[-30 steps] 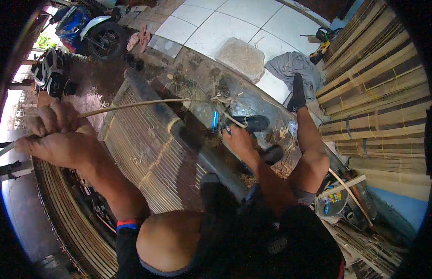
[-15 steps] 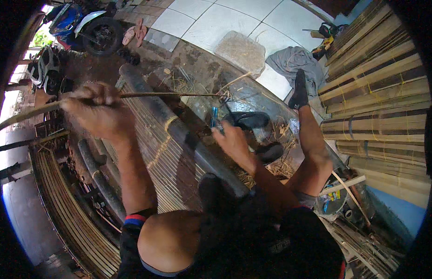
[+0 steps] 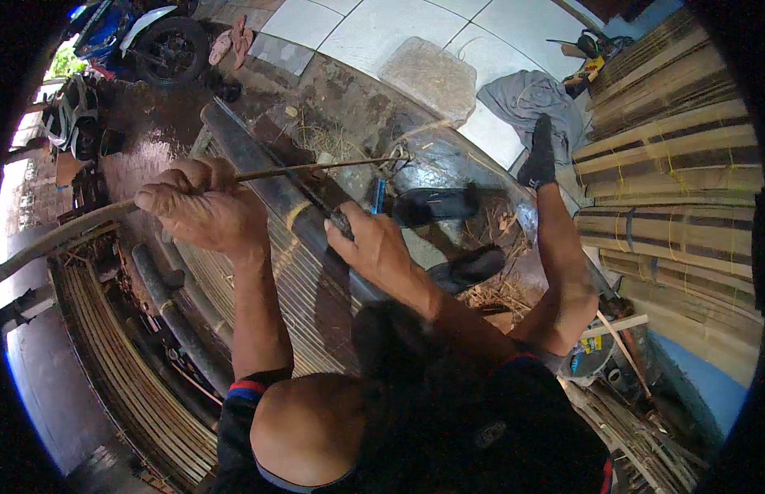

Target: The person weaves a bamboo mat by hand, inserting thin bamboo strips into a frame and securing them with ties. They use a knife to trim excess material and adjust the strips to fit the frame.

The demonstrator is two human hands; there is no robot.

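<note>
My left hand (image 3: 205,202) is closed around a long, thin bamboo strip (image 3: 90,221). The strip runs from the left edge, through my fist, and tapers away to the right over a dark bamboo pole (image 3: 317,240). In my closed right hand (image 3: 381,251) is the dark handle of what looks like a knife (image 3: 304,188). Its long, narrow blade points up and left, crossing near the strip above the pole; whether the two touch I cannot tell. Under my left forearm lies a panel of thin bamboo slats (image 3: 296,284).
Black sandals (image 3: 436,206) and shavings (image 3: 481,300) lie right of the pole. A flat stone (image 3: 428,78) and a grey cloth (image 3: 535,103) rest on white tiles. Bamboo panels (image 3: 671,169) line the right side; a bucket (image 3: 592,362) stands below them. A motorcycle (image 3: 164,49) is at far left.
My right hand has drawn back toward me and left, and its blade now points up and left. My left hand has shifted slightly right with the strip.
</note>
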